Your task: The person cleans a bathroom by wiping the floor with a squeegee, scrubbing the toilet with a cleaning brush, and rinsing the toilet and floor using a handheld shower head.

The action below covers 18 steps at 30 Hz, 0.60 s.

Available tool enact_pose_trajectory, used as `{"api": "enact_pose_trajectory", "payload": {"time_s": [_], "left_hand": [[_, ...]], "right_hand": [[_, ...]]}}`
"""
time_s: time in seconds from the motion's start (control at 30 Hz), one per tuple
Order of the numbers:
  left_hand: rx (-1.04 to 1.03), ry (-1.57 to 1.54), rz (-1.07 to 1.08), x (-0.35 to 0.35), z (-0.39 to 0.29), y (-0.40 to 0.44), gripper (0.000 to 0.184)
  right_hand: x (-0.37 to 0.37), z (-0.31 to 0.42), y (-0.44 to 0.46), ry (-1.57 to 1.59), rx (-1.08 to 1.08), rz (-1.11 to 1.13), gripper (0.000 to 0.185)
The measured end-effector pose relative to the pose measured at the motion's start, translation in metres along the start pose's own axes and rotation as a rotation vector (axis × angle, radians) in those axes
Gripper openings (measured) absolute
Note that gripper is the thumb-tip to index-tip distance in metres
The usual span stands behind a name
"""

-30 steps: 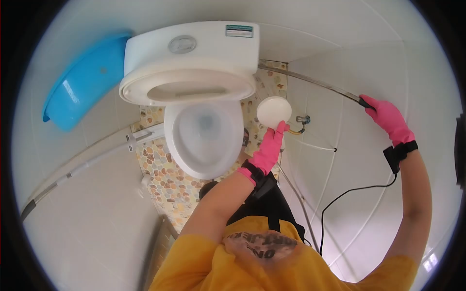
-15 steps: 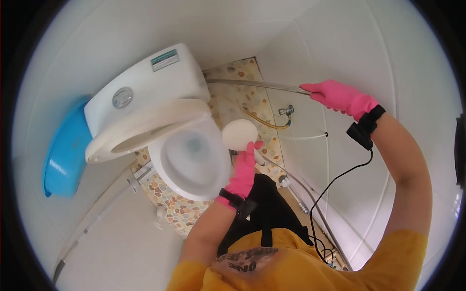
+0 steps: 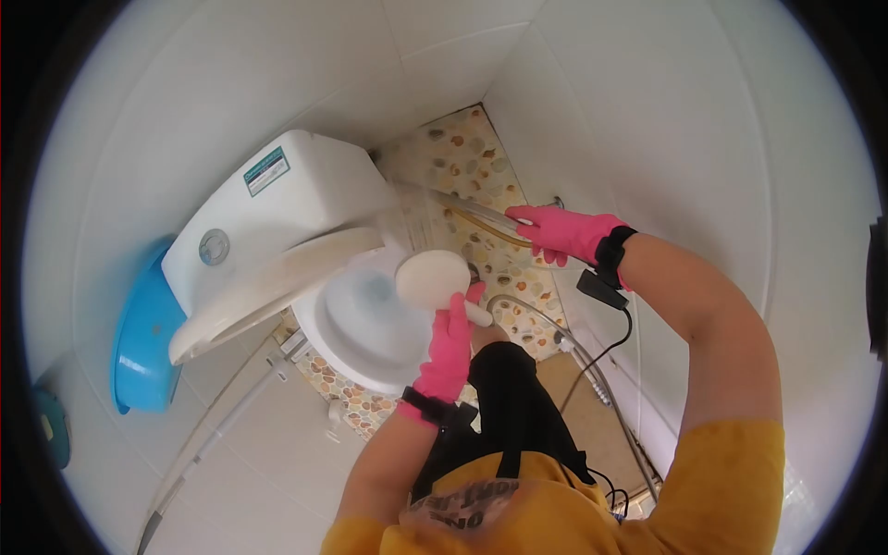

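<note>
My left hand (image 3: 450,347), in a pink rubber glove, is closed around the handle of a white round shower head (image 3: 433,279), held over the right edge of the toilet bowl (image 3: 326,344). My right hand (image 3: 575,234), also gloved in pink, grips a long thin grey pole (image 3: 472,207). The pole's far end is blurred beside the toilet tank (image 3: 277,208), so what is on it cannot be made out. The toilet seat (image 3: 277,291) stands raised against the tank, and water lies in the bowl.
A blue basin (image 3: 143,338) leans at the wall left of the toilet. Pebble-patterned floor (image 3: 462,153) runs behind and beside it. A grey hose (image 3: 578,350) curves along the right wall, and a yellowish hose (image 3: 490,228) lies under the pole. A black cable (image 3: 610,347) hangs from my right wrist.
My right hand has moved down and left with the pole, whose far end now sits lower. The shower head in my left hand has shifted slightly left and down. The camera view has shifted.
</note>
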<state>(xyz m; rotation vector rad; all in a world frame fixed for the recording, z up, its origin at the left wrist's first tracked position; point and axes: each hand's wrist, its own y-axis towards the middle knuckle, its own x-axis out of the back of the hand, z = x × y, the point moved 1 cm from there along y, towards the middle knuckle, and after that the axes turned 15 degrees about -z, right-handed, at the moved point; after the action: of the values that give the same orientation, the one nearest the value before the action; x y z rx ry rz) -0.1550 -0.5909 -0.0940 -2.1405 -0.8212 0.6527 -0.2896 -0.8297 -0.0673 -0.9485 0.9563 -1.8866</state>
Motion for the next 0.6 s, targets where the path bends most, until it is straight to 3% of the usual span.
{"api": "enact_pose_trajectory", "payload": {"time_s": [0.13, 0.27, 0.53, 0.6], "left_hand": [[0.038, -0.033, -0.089, 0.011, 0.012, 0.025, 0.047], [0.149, -0.032, -0.165, 0.011, 0.004, 0.042, 0.048], [0.190, 0.057, -0.182, 0.000, -0.013, 0.052, 0.048], [0.222, 0.080, -0.056, -0.007, -0.024, 0.053, 0.049]], "right_hand": [[-0.029, 0.002, 0.060, 0.173, 0.032, 0.047, 0.046], [-0.040, -0.013, 0.081, 0.322, -0.012, 0.156, 0.050], [-0.106, -0.062, -0.023, 0.866, -0.276, -0.140, 0.062], [-0.089, -0.087, -0.039, 0.866, -0.350, -0.272, 0.058]]}}
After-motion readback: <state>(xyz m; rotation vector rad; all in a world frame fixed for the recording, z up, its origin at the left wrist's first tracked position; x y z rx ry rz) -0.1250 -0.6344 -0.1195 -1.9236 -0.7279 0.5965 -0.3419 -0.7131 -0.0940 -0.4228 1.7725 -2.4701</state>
